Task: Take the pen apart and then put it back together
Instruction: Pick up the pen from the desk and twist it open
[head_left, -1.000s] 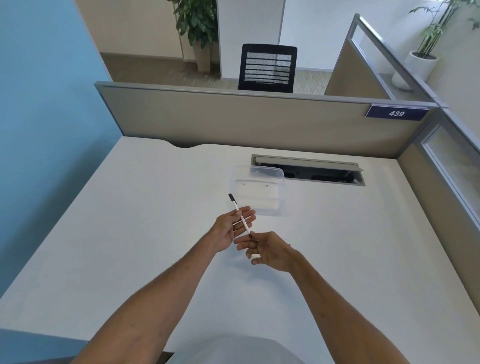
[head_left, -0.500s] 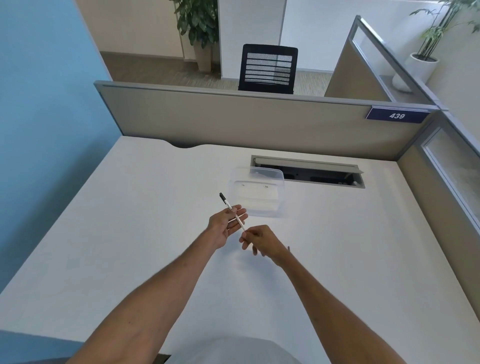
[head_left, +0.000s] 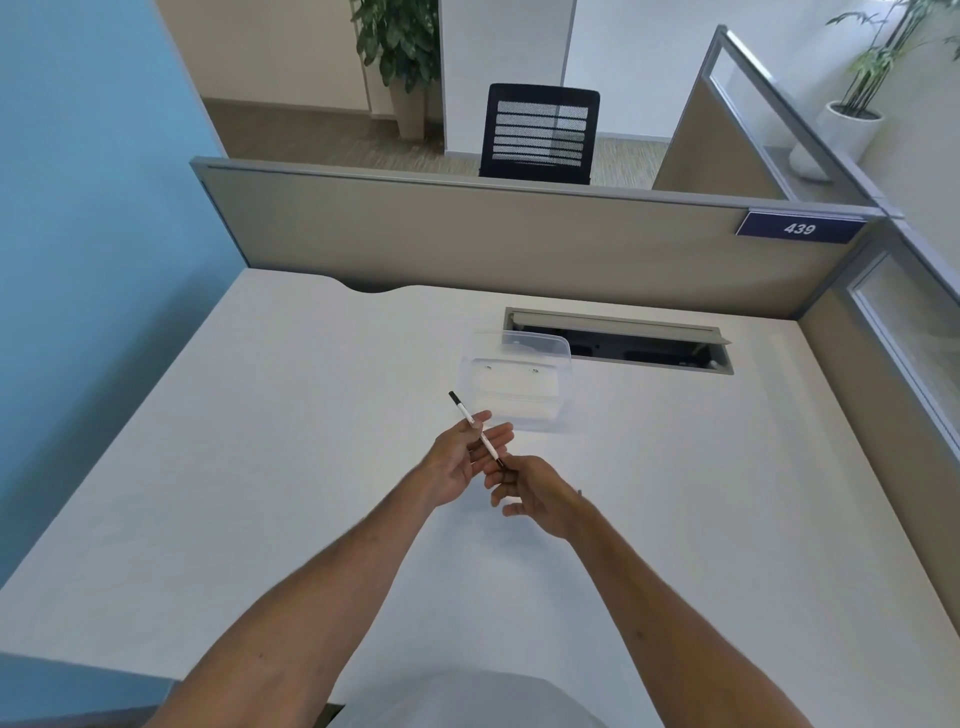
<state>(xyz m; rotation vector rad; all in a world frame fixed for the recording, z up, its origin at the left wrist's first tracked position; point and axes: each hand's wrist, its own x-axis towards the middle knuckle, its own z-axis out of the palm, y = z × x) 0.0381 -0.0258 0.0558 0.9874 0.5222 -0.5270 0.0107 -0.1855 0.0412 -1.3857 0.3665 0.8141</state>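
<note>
A slim white pen (head_left: 475, 428) with a black far end is held slanted above the white desk (head_left: 260, 441). My left hand (head_left: 460, 457) holds the pen's middle between thumb and fingers. My right hand (head_left: 535, 491) pinches the pen's dark near end, fingers curled around it. The near tip is hidden inside my right fingers. A small dark piece (head_left: 579, 492) shows just past my right wrist; I cannot tell what it is.
A clear plastic box (head_left: 517, 384) stands on the desk just beyond my hands. Behind it is an open cable slot (head_left: 621, 340). Grey partitions (head_left: 467, 239) border the desk at the back and right; a blue wall runs along the left.
Both hands and the pen shifted slightly left and away, then came back a little toward me. My right hand closed onto the pen's near end.
</note>
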